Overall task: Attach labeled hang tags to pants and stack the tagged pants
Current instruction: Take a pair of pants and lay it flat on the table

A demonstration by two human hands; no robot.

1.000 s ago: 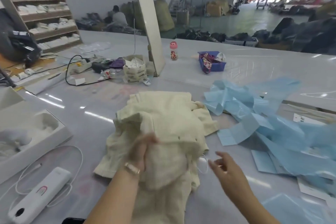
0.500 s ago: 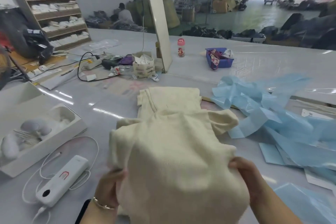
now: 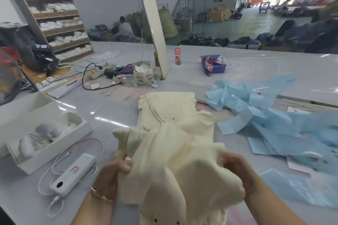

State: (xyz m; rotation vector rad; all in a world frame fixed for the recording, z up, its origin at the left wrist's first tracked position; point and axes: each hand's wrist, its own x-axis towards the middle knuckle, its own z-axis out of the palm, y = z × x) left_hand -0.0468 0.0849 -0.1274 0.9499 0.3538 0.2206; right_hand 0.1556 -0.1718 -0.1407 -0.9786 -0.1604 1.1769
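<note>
- The left hand (image 3: 111,175) and right hand (image 3: 237,168) each grip a side of the cream pants (image 3: 175,166), lifted up close.
- Straight ahead, just past them, flat folded pants (image 3: 164,107) lie pointing away on the table (image 3: 237,71). Both hands are equally near.

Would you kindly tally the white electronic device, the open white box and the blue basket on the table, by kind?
White device with cable: 1
Open white box: 1
Blue basket: 1
Total: 3
</note>
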